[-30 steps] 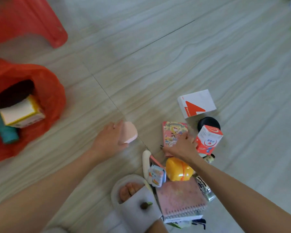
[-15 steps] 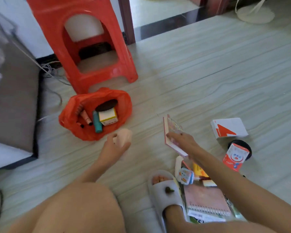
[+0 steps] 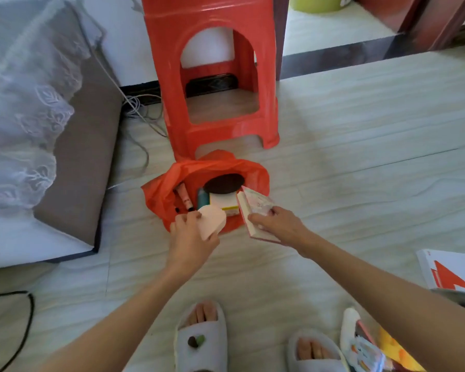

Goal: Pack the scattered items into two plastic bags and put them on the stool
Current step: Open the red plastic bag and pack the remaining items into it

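Red, thin, crinkled plastic bag (image 3: 161,194) on pale wood-grain floor (image 3: 360,167), mouth gaping, just in front of glossy red moulded stool (image 3: 212,76) with arched cut-outs. Inside: flat dark oval lid (image 3: 224,183), white-and-yellow carton (image 3: 224,205), teal tube (image 3: 203,198), slim pinkish marker (image 3: 184,198). Left hand (image 3: 191,245) closed round smooth, pale pink rounded sponge (image 3: 212,220), held over near rim of bag. Right hand (image 3: 277,224) clasping small thick book (image 3: 253,210) with patterned cover and pink edges, tilted, one corner dipping into bag's mouth beside carton. White box with red arrow shape (image 3: 448,272) flat on floor at right edge, well apart from bag. More scattered items (image 3: 365,350), colourful and partly hidden by right forearm, at lower right beside grey foam slippers (image 3: 202,345). Brown cushioned furniture (image 3: 83,146) under white lace cloth (image 3: 19,103) on left; loose cables (image 3: 142,114) behind.
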